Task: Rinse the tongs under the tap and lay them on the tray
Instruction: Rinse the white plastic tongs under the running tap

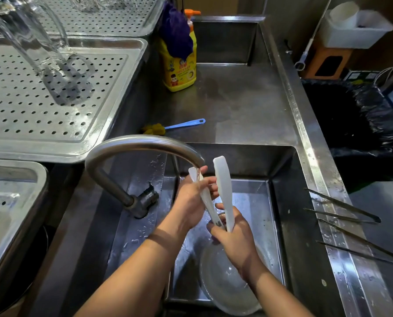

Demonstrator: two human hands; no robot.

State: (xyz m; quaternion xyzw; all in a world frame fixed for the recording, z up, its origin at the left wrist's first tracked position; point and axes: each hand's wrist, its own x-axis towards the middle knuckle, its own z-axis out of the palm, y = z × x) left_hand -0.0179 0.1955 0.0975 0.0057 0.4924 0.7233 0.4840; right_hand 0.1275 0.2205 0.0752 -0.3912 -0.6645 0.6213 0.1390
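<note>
Right hand (235, 236) and left hand (189, 203) clamp the tongs (224, 186) under the tap (145, 141) (sink (284, 202) walls close around).

Tongs (224, 186) under tap (143, 143) spout, above sink (280, 202) | bowl (223, 284) in sink, below tongs | tray (31, 115) left of tap, glass vessel (31, 37) on it | brush (179, 126) and bottle (179, 69) on counter (236, 106) behind sink | tweezers (344, 211) on right ledge (335, 234) | bin (351, 124) farther right

White tongs (223, 191), yellow bottle (179, 69), blue-handled brush (184, 125), black bin bag (355, 124)
</note>
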